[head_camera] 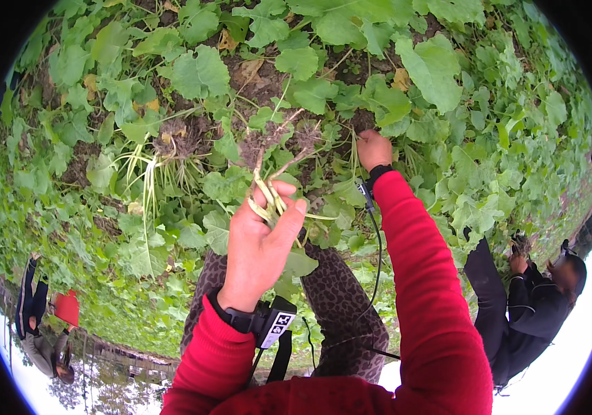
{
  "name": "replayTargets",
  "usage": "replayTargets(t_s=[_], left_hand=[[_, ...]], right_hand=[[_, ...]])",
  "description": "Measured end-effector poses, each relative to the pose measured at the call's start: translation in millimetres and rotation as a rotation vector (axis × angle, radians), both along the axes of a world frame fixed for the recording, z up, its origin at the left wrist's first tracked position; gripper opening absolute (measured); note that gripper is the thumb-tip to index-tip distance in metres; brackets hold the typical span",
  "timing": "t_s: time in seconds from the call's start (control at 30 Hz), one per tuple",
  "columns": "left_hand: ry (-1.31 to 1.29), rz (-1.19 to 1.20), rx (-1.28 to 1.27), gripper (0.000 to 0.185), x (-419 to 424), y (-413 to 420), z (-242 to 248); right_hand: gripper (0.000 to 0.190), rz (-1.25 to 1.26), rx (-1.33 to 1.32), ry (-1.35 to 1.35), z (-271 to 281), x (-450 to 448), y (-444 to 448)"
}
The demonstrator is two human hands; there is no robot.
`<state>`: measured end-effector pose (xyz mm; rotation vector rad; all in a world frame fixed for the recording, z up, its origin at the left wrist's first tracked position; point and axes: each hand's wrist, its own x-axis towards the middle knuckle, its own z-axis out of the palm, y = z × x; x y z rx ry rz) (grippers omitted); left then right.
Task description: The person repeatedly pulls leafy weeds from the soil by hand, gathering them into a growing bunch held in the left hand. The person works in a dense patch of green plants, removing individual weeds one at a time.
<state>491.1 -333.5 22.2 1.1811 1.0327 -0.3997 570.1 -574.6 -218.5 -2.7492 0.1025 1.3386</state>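
Observation:
My left hand (264, 228) is closed around the pale stems of several uprooted leafy plants (270, 194); their roots, clumped with soil, point up and away from me. Up and to the right, my right hand (374, 150) is down at the soil by the base of a green plant (354, 150), its fingertips partly hidden; whether they grip a stem I cannot tell. Left of my left hand, a clump of uprooted plants with pale stalks (149, 168) and soil-covered roots (179, 137) lies among the leaves.
Lobed green leaves (200, 72) cover much of the ground, with bare brown soil (259, 85) between them. A person in dark clothes (534, 311) holds a rooted clump at the right. Another person (42, 342) stands at the far left beside a red object (66, 308).

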Motion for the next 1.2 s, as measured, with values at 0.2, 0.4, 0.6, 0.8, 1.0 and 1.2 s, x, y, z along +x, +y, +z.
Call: replayTargets(t_s=[0.2,0.4,0.6,0.8,1.0,1.2], left_hand=[[0.001,-0.028,0.008,0.017,-1,4,-1],[-0.026,-0.030,0.026,0.018,-1,6,-3],[0.011,0.037,-0.011,0.015,-1,8,-3],[0.065,0.152,-0.102,0.015,1,8,-4],[0.105,0.070,-0.158,0.029,5,3,-1],[0.089,0.130,-0.156,0.020,-2,4,-10]], right_hand=[[0.036,0.011,-0.055,-0.025,-36,4,-7],[0.020,-0.248,0.512,-0.146,-91,19,-39],[0.021,-1.112,0.620,0.224,-6,41,-2],[0.014,-0.841,0.705,0.079,94,35,51],[0.009,-0.667,1.081,0.247,182,-2,107],[0.015,-0.551,1.175,0.207,202,-15,136]])
